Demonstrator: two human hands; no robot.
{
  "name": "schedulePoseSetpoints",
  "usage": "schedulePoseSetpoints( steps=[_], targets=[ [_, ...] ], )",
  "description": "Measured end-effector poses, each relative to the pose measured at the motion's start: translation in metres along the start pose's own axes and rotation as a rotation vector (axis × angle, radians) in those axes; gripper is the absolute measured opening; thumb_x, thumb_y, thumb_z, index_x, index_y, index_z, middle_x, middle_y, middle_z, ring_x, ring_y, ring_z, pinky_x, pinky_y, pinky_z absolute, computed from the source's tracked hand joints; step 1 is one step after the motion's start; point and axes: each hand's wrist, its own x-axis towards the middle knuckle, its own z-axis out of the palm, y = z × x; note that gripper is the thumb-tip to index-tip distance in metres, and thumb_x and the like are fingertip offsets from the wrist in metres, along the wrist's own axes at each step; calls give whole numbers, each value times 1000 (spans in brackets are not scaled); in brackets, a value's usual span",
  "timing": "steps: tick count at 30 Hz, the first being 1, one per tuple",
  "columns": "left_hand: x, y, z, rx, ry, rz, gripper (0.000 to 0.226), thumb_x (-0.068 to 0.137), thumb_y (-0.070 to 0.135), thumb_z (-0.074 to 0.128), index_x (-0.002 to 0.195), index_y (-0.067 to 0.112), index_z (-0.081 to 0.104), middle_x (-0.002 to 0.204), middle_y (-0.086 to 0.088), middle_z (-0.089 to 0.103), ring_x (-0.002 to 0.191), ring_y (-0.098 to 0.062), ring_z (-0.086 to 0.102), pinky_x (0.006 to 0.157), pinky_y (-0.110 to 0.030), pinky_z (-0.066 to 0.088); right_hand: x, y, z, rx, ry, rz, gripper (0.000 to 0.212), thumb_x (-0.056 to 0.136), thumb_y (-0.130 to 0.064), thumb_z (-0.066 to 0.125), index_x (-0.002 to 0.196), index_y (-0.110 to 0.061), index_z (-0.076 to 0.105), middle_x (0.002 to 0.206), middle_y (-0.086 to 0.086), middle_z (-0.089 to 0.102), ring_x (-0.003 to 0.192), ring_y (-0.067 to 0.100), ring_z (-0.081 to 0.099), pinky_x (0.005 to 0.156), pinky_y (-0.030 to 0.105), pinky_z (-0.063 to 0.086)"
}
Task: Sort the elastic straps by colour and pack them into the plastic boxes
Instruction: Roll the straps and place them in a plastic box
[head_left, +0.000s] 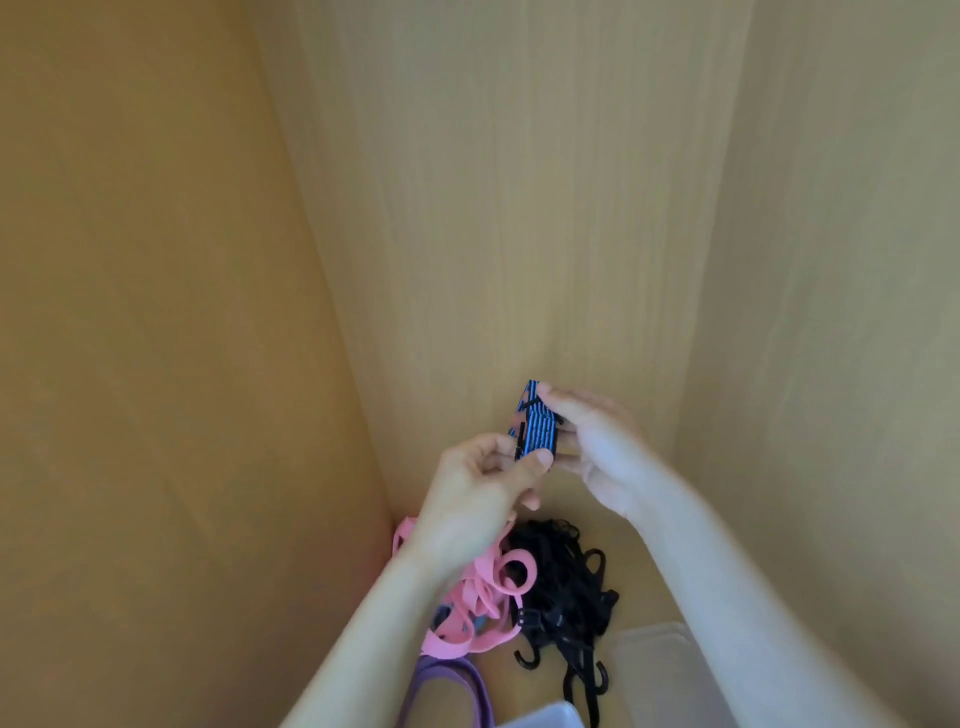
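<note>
A folded blue strap with black stripes (537, 423) is held up between both hands above the pile. My left hand (478, 493) pinches its lower end with thumb and fingers. My right hand (597, 441) grips its upper and right side with curled fingers. Below lie pink straps (483, 603), a tangle of black straps with hooks (566, 587) and a purple strap (457, 686). A clear plastic box (660, 670) stands at the lower right, and the corner of another box (550, 719) shows at the bottom edge.
Wooden panels close the space in: one wall on the left (156, 338), a back panel (519, 208) and a right wall (841, 286). The straps lie in the corner on the wooden surface (639, 566).
</note>
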Motion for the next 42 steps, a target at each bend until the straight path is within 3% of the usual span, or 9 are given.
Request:
schedulePoseSetpoints(
  steps=[3,9,15,19,24,27,29,32,42],
  targets=[
    [4,13,-11,-131,-80,-88,21,91,19,72,74,14,60,71,-4,65,53,-12,53,51,-20,35,-8,4,-14,-166,58,-35,25,105,-33,50,113,-13,63,91,10,78,87,25,76,84,40,56],
    [17,39,-14,-190,-151,-182,25,71,29,79,69,19,56,61,0,51,47,-11,33,48,-25,20,-28,6,-30,-863,21,-816,60,83,-3,73,131,-34,55,127,-12,51,121,10,52,101,16,38],
    [21,52,-17,-60,-282,-107,29,77,48,75,71,23,62,60,6,34,51,-12,22,48,-25,15,-27,-9,-14,-1103,189,-1159,29,84,-9,69,112,-15,67,112,-5,64,101,19,58,88,40,48],
    [22,56,-25,72,-113,52,46,74,68,66,60,24,59,54,4,48,49,-15,40,53,-26,29,-24,-20,-8,-917,201,-1031,16,91,-16,69,105,-21,68,95,-17,66,88,5,59,84,29,47],
    [29,58,-26,142,-152,163,47,78,42,63,121,22,57,124,7,61,109,-7,58,91,-24,39,-22,-63,5,-536,61,-902,21,86,-15,70,99,-32,69,93,-16,74,81,4,65,77,17,48],
    [32,69,-19,151,-213,226,23,101,20,55,119,7,62,114,-11,69,107,-21,64,103,-34,44,-21,-91,10,-434,-11,-881,21,86,-9,70,99,-26,70,92,-10,76,83,14,69,79,27,55],
    [34,77,-15,45,-198,255,22,107,8,41,110,-1,60,91,-17,71,87,-25,69,94,-38,52,-19,-106,13,-442,-16,-896,24,86,-5,71,98,-25,70,93,-5,76,87,24,70,85,43,56],
    [34,90,-10,-110,-195,262,26,109,13,36,103,-1,58,62,-5,53,55,-20,53,66,-36,52,-19,-120,20,-484,-21,-943,24,84,-7,72,94,-29,69,93,-4,76,84,13,70,81,31,55],
    [36,93,-1,-151,-147,211,39,108,23,31,78,9,52,53,-1,34,44,-17,31,48,-28,37,-27,-111,22,-815,132,-1139,19,85,-15,72,100,-27,72,84,-10,72,94,5,64,84,19,44]
  ],
)
